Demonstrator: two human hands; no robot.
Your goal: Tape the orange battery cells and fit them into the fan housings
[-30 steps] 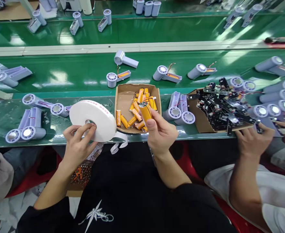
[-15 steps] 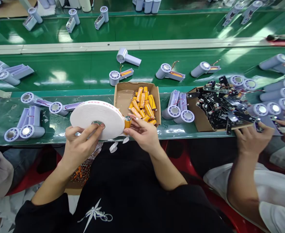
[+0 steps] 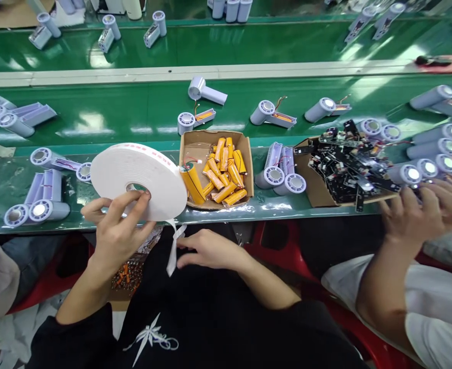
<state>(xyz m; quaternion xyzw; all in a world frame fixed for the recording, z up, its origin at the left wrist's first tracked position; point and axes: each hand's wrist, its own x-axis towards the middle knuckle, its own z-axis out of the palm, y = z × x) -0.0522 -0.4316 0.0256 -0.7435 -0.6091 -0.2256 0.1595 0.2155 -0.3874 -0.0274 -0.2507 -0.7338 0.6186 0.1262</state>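
Note:
My left hand [image 3: 120,233] grips a large white roll of tape [image 3: 106,171] by its core and holds it tilted over the bench edge. An orange-wrapped battery [image 3: 192,182] with a small wire plug rests against the roll's right edge. From the bottom of the roll hangs a loose white strip [image 3: 174,251]. My right hand [image 3: 210,248] is beside that strip, below the bench edge, fingertips close to it and thumb apart from the fingers. Whether they touch the strip I cannot tell. Behind the roll sits a cardboard box [image 3: 249,171] with several orange batteries [image 3: 226,169].
Lilac fan housings [image 3: 274,177] stand on the bench and on the green conveyor [image 3: 141,102]. At right, a box of black circuit boards [image 3: 349,169] is near a co-worker's hands [image 3: 410,215]. A bin of small metal parts [image 3: 131,277] sits below, left.
My right hand has let go of the battery and dropped to the hanging strip. The tape roll has shifted left and tilted up, with the battery against its edge.

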